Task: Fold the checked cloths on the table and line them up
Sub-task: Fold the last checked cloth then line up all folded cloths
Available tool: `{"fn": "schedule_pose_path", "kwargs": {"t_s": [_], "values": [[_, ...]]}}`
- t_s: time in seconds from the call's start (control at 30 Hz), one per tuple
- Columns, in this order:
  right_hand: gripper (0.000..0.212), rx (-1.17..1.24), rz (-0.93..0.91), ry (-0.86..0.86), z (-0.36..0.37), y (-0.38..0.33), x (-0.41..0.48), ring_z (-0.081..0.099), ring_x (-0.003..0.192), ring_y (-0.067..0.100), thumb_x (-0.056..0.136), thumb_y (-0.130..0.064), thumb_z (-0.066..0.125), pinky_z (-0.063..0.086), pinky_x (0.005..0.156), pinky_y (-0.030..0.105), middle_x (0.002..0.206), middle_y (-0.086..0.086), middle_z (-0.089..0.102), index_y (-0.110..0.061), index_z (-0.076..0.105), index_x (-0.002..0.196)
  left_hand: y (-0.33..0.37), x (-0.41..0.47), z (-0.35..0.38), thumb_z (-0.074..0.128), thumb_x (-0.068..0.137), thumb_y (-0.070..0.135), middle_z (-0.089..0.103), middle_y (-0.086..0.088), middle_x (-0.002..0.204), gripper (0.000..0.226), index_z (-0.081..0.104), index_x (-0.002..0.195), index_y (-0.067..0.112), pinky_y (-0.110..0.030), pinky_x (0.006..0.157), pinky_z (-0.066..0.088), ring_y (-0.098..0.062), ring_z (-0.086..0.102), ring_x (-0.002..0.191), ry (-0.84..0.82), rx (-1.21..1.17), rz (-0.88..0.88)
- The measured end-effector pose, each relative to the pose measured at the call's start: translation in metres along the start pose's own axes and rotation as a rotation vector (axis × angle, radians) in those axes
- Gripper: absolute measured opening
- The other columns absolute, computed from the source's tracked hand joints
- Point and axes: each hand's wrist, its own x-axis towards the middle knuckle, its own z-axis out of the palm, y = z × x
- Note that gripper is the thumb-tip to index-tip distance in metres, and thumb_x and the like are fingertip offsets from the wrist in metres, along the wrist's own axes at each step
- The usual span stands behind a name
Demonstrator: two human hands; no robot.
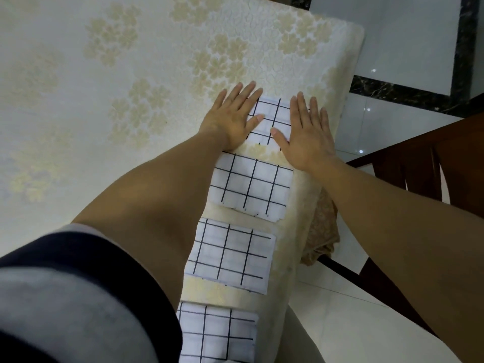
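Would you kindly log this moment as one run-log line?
hands: left, right flat on farthest checked cloth | other folded cloths: three in row | table edge

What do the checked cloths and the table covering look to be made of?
Checked cloths: thin woven fabric, probably cotton, matte white with black grid lines; they lie flat in crisp folds with layered edges showing. Table covering: cream textile with raised floral pattern, likely embossed or jacquard, slightly sheened; it drapes softly over the table edge.
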Motion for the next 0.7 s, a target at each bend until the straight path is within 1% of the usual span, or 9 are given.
{"fn": "schedule_pose_path", "kwargs": {"t_s": [0.07, 0.1, 0.17, 0.23, 0.3, 0.37, 0.43, 0.5, 0.7], "values": [[0.088, 0.051, -0.015, -0.041, -0.007, 0.003, -0.002, -0.019, 0.154, 0.027, 0.097, -0.073, 0.005, -0.007, 0.125, 0.049, 0.167, 0.003, -0.020, -0.015, -0.013, 0.160, 0.006, -0.006, -0.011, 0.004, 0.103, 0.064, -0.020, 0.002, 0.169, 0.071, -0.015, 0.161, 0.028, -0.047, 0.127, -0.005, -0.021, -0.017, 0.156, -0.048, -0.093, -0.034], [0.085, 0.099, -0.008, -0.040, -0.012, 0.003, -0.006, -0.019, 0.154, 0.027, 0.098, -0.071, 0.007, -0.006, 0.125, 0.049, 0.168, 0.004, -0.019, -0.015, -0.012, 0.160, 0.010, -0.011, -0.018, 0.008, 0.103, 0.064, -0.019, -0.001, 0.169, 0.073, -0.013, 0.162, 0.026, -0.046, 0.127, -0.007, -0.024, -0.016, 0.156, -0.013, -0.190, -0.077], [0.078, 0.200, 0.023, 0.052, -0.023, 0.002, -0.024, -0.015, 0.155, 0.027, 0.103, -0.063, 0.011, -0.004, 0.126, 0.047, 0.169, 0.006, -0.014, -0.014, -0.008, 0.161, 0.017, -0.032, -0.028, 0.018, 0.107, 0.057, -0.013, -0.004, 0.170, 0.071, -0.005, 0.163, 0.020, -0.042, 0.127, -0.007, -0.028, -0.011, 0.157, 0.156, -0.394, -0.160], [0.072, 0.193, -0.047, 0.181, -0.025, -0.011, -0.058, -0.007, 0.156, 0.028, 0.106, -0.052, 0.018, 0.000, 0.127, 0.046, 0.169, 0.008, -0.005, -0.010, -0.001, 0.161, 0.023, -0.068, -0.030, 0.024, 0.110, 0.049, -0.008, -0.005, 0.171, 0.067, 0.001, 0.164, 0.015, -0.038, 0.126, -0.005, -0.027, -0.007, 0.157, 0.264, -0.437, -0.167], [0.068, 0.144, -0.190, 0.198, -0.014, -0.036, -0.094, -0.001, 0.156, 0.029, 0.107, -0.044, 0.024, 0.004, 0.127, 0.047, 0.169, 0.010, 0.002, -0.008, 0.005, 0.161, 0.028, -0.109, -0.017, 0.025, 0.111, 0.046, -0.008, -0.004, 0.171, 0.066, 0.001, 0.163, 0.014, -0.037, 0.126, -0.004, -0.027, -0.007, 0.157, 0.215, -0.421, -0.154], [0.067, 0.121, -0.252, 0.124, 0.005, -0.060, -0.121, -0.006, 0.156, 0.024, 0.107, -0.046, 0.022, 0.001, 0.127, 0.045, 0.170, 0.006, -0.002, -0.012, 0.005, 0.162, 0.031, -0.143, 0.005, 0.026, 0.110, 0.047, -0.010, -0.005, 0.171, 0.067, 0.000, 0.163, 0.015, -0.039, 0.125, -0.003, -0.028, -0.007, 0.157, 0.125, -0.378, -0.163], [0.071, 0.077, -0.238, 0.063, 0.024, -0.072, -0.131, -0.014, 0.155, 0.023, 0.105, -0.056, 0.015, -0.002, 0.127, 0.044, 0.169, 0.003, -0.011, -0.017, -0.001, 0.162, 0.033, -0.159, 0.024, 0.027, 0.109, 0.048, -0.012, -0.007, 0.170, 0.069, -0.002, 0.163, 0.015, -0.041, 0.126, -0.003, -0.030, -0.008, 0.157, 0.049, -0.323, -0.189], [0.075, 0.009, -0.205, 0.019, 0.037, -0.072, -0.132, -0.017, 0.154, 0.024, 0.103, -0.063, 0.010, -0.002, 0.126, 0.045, 0.168, 0.003, -0.015, -0.019, -0.006, 0.162, 0.032, -0.159, 0.036, 0.023, 0.109, 0.048, -0.014, -0.009, 0.170, 0.069, -0.005, 0.162, 0.013, -0.044, 0.127, -0.003, -0.031, -0.011, 0.156, 0.002, -0.243, -0.188], [0.078, -0.043, -0.142, 0.013, 0.044, -0.063, -0.131, -0.015, 0.155, 0.024, 0.099, -0.069, 0.004, -0.003, 0.126, 0.045, 0.169, 0.001, -0.014, -0.024, -0.008, 0.161, 0.031, -0.148, 0.037, 0.014, 0.109, 0.050, -0.018, -0.008, 0.169, 0.069, -0.010, 0.162, 0.013, -0.041, 0.127, -0.008, -0.026, -0.017, 0.156, -0.021, -0.165, -0.124]]}}
